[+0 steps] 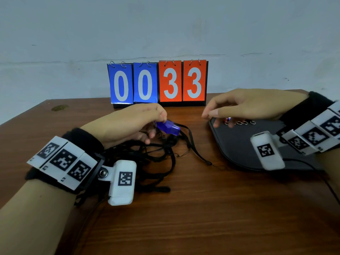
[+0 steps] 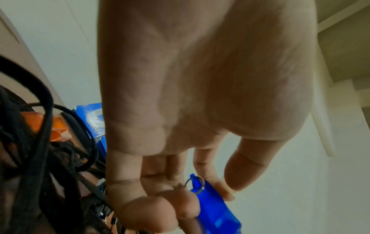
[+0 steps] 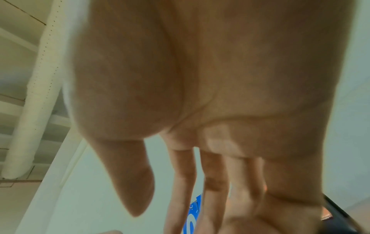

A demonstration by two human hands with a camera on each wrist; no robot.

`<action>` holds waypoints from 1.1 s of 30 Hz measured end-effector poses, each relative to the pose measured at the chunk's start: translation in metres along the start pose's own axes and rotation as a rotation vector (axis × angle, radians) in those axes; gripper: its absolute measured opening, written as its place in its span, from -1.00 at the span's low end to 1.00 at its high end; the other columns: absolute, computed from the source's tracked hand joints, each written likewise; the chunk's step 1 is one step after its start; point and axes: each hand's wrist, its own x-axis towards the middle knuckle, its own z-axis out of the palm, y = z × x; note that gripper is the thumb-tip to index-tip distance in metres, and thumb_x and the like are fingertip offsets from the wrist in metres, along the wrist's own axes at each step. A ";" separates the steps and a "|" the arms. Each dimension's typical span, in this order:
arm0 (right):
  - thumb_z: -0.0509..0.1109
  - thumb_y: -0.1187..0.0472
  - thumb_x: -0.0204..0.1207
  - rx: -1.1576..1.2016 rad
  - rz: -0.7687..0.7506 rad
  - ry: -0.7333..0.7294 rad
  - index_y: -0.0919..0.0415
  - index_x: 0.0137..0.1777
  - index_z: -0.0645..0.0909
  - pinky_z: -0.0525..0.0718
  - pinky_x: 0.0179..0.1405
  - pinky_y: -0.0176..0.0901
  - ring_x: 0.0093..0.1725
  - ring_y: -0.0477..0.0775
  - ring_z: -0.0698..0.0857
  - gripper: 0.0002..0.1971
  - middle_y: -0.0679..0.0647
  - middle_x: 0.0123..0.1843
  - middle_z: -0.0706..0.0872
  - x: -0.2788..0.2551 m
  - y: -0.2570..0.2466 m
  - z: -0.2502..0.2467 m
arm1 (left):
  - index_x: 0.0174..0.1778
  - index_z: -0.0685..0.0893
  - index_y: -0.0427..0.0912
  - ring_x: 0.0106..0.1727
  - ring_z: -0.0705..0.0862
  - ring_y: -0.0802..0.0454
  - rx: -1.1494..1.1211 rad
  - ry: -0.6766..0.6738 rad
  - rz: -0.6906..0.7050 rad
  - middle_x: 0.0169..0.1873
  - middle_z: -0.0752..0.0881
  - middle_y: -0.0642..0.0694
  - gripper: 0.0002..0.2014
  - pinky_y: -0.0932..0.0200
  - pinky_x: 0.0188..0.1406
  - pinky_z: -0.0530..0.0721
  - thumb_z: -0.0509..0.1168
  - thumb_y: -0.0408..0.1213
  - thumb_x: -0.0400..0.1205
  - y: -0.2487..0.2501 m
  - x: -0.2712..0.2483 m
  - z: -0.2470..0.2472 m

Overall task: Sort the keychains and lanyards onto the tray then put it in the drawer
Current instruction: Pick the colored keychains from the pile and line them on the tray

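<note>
Now my left hand [image 1: 132, 122] pinches a blue keychain [image 1: 168, 127] between thumb and fingers [image 2: 178, 204], holding it just above a tangle of black lanyards [image 1: 147, 153] on the counter [image 1: 184, 218]. From the left wrist view I see a small metal ring [image 2: 195, 184] at the keychain's top end, by my fingertips, and an orange piece [image 2: 52, 126] caught among the cords.

My right hand [image 1: 248, 107] hovers over the far left corner of the black tray [image 1: 235, 144], fingers loosely spread and relaxed, grasping nothing. Under that hand a row of small split rings [image 1: 242, 122] lies on the tray near its far edge; something reddish sits among them, too small for me to make out. The tray rests flat on the counter to the right of the lanyards, apart from them, though one cord end [image 1: 202, 159] trails close to its near left edge.

Behind both, a flip scoreboard [image 1: 158, 82] stands against the wall [image 1: 165, 24], reading 0033.
</note>
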 end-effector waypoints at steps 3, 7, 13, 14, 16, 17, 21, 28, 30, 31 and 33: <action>0.30 0.05 0.70 0.031 -0.047 -0.033 -0.07 0.23 0.73 0.75 0.07 -0.03 0.14 -0.09 0.81 -0.79 -0.20 0.15 0.80 -0.004 -0.005 0.000 | -0.10 0.66 -0.10 -0.29 0.56 0.04 -0.036 -0.028 0.003 -0.27 0.70 0.02 -0.85 0.11 -0.27 0.65 0.25 -0.29 0.77 0.001 0.000 0.000; 0.28 0.08 0.69 0.108 -0.105 -0.100 -0.02 0.33 0.68 0.74 0.11 -0.01 0.23 -0.04 0.79 -0.72 -0.18 0.34 0.74 -0.008 -0.016 0.002 | 0.01 0.73 -0.15 -0.17 0.66 0.00 -0.080 -0.081 0.030 -0.16 0.73 -0.06 -0.91 0.09 -0.17 0.71 0.31 -0.31 0.75 0.000 0.000 0.001; 0.29 0.10 0.65 0.183 -0.120 -0.158 0.07 0.37 0.64 0.72 0.14 0.02 0.24 0.06 0.80 -0.67 -0.05 0.36 0.74 -0.010 -0.018 0.006 | 0.22 0.83 -0.13 0.05 0.77 -0.02 -0.065 -0.121 0.099 0.07 0.82 0.04 -0.77 0.07 0.01 0.72 0.33 -0.37 0.73 0.002 -0.003 0.000; 0.30 0.09 0.64 0.191 -0.118 -0.156 0.07 0.37 0.64 0.71 0.13 0.01 0.24 0.06 0.80 -0.66 -0.04 0.36 0.74 -0.009 -0.018 0.006 | 0.22 0.84 -0.11 0.06 0.77 -0.02 -0.066 -0.115 0.109 0.15 0.81 0.02 -0.76 0.06 0.02 0.72 0.35 -0.37 0.71 0.002 -0.003 0.000; 0.30 0.09 0.63 0.206 -0.120 -0.141 0.08 0.36 0.65 0.69 0.09 -0.04 0.23 0.07 0.80 -0.66 -0.02 0.35 0.75 -0.008 -0.017 0.006 | 0.23 0.85 -0.09 0.08 0.78 -0.03 -0.065 -0.118 0.125 0.29 0.77 -0.06 -0.72 0.06 0.01 0.72 0.36 -0.32 0.64 0.002 -0.003 -0.001; 0.30 0.10 0.63 0.213 -0.123 -0.131 0.09 0.36 0.65 0.69 0.08 -0.05 0.23 0.08 0.80 -0.67 -0.02 0.34 0.75 -0.008 -0.017 0.006 | 0.24 0.84 -0.09 0.09 0.78 -0.04 -0.064 -0.125 0.125 0.32 0.75 -0.11 -0.70 0.06 0.01 0.72 0.35 -0.30 0.62 0.002 -0.004 -0.001; 0.32 0.14 0.64 0.227 -0.136 -0.085 0.11 0.35 0.65 0.69 0.06 -0.06 0.22 0.10 0.81 -0.69 0.02 0.32 0.76 -0.007 -0.016 0.006 | 0.28 0.82 -0.10 0.12 0.79 -0.06 -0.052 -0.171 0.118 0.32 0.72 -0.22 -0.71 0.11 -0.05 0.72 0.36 -0.32 0.67 0.001 -0.003 -0.001; 0.32 0.18 0.64 0.269 -0.165 -0.069 0.06 0.44 0.60 0.71 0.06 -0.08 0.24 0.10 0.80 -0.63 0.06 0.33 0.76 -0.006 -0.016 0.008 | 0.32 0.79 -0.11 0.05 0.78 -0.02 -0.053 -0.203 0.103 0.07 0.83 -0.03 -0.68 0.16 -0.09 0.69 0.44 -0.30 0.64 0.000 -0.005 -0.001; 0.32 0.15 0.63 0.294 -0.154 -0.110 0.01 0.51 0.54 0.70 0.11 -0.05 0.27 0.12 0.79 -0.57 0.02 0.36 0.75 -0.006 -0.017 0.008 | 0.31 0.81 -0.08 0.04 0.78 -0.02 -0.081 -0.174 0.117 0.17 0.81 -0.09 -0.68 0.14 -0.07 0.69 0.43 -0.30 0.63 0.000 -0.005 -0.003; 0.31 0.13 0.62 0.308 -0.150 -0.134 -0.01 0.54 0.51 0.68 0.15 -0.03 0.29 0.13 0.78 -0.54 0.00 0.39 0.74 -0.006 -0.017 0.008 | 0.30 0.82 -0.05 0.04 0.78 -0.03 -0.098 -0.155 0.128 0.25 0.77 -0.15 -0.68 0.12 -0.06 0.68 0.40 -0.29 0.62 0.000 -0.005 -0.004; 0.30 0.17 0.64 0.310 -0.160 -0.155 -0.02 0.57 0.47 0.66 0.22 0.03 0.32 0.12 0.76 -0.52 -0.02 0.42 0.73 -0.007 -0.017 0.008 | 0.30 0.82 -0.03 0.02 0.77 -0.02 -0.134 -0.134 0.144 0.33 0.73 -0.20 -0.65 0.11 -0.04 0.68 0.35 -0.28 0.61 0.001 -0.005 -0.005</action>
